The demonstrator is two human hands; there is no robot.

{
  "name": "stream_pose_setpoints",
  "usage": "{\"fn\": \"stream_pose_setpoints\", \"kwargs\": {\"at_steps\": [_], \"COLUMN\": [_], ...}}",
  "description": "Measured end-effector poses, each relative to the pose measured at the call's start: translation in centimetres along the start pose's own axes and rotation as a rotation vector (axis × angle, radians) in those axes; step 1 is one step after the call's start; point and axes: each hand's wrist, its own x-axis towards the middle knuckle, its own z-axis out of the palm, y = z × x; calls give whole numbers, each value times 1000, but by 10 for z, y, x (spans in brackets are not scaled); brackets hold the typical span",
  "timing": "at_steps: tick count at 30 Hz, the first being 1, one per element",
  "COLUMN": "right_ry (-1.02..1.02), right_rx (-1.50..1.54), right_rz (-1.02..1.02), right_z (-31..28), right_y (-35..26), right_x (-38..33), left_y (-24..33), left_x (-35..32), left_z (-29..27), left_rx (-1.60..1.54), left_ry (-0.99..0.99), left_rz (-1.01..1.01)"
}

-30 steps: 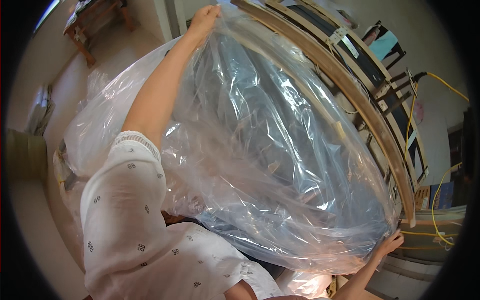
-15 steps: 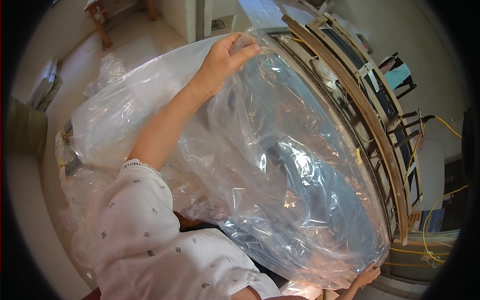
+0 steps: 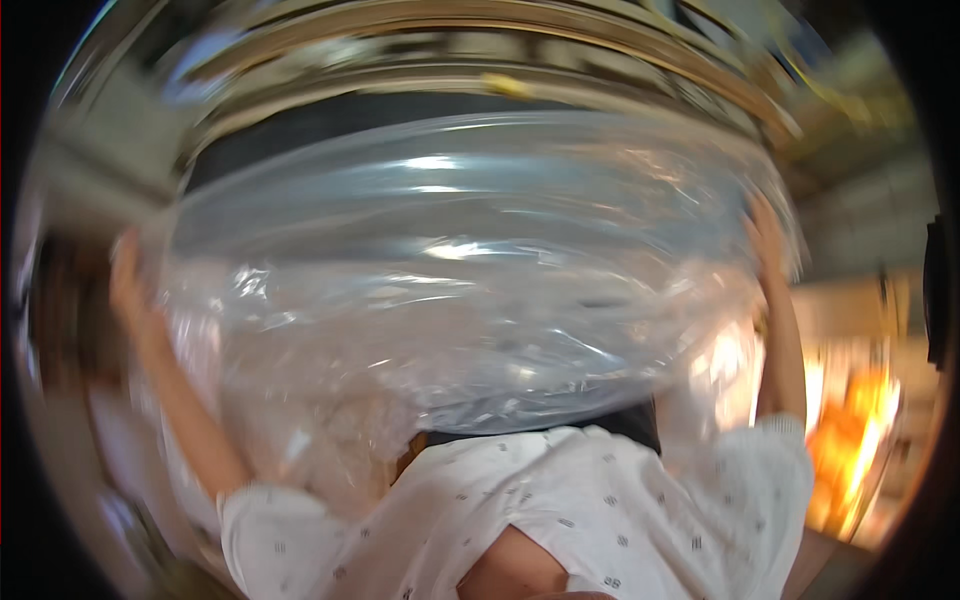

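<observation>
A large clear plastic sheet (image 3: 470, 300) stretches wide in front of me, with glossy folds running from side to side. My left hand (image 3: 128, 285), blurred by motion, grips its left edge. At the right edge, my right hand (image 3: 768, 238) has its fingers up along the plastic and holds it there. Between the two hands the sheet's far part looks fairly taut, while its near part is crumpled against my shirt. Beyond the sheet's far edge shows a strip of dark flat surface (image 3: 330, 125).
Long wooden rails (image 3: 480, 18) of a frame run across the far side, with a small yellow thing (image 3: 505, 84) on the nearest one. A bright orange glowing area (image 3: 850, 450) lies at the right. Blurred walls and floor surround the frame.
My view has swung round, so the wooden rails now lie ahead instead of at the right. Both arms are now spread wide, and a dark strip shows past the sheet's far edge.
</observation>
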Motion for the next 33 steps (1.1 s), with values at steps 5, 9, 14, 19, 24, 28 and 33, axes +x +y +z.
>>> {"fn": "stream_pose_setpoints", "kwargs": {"at_steps": [5,9,14,19,24,28,33], "right_ry": [-80,59,463,165,87,202,177], "right_rx": [-44,110,15,714,937,963,832], "right_rz": [-337,-221,136,554,519,523,370], "right_z": [23,-16,-31,-43,-37,-28,23], "right_y": [-99,-83,32,81,87,72,51], "right_x": [-6,-36,-46,-37,-11,19,97], "left_y": [-66,-65,-32,42,36,14,13], "left_x": [196,197,161,-121,-198,-210,-220], "left_z": [-196,-100,2,236,299,311,320], "left_rx": [531,1208,1062,657,544,184,213], "left_ry": [321,333,-266,-992,-999,-864,-830], "left_rz": [63,176,746,663,872,478,501]}}
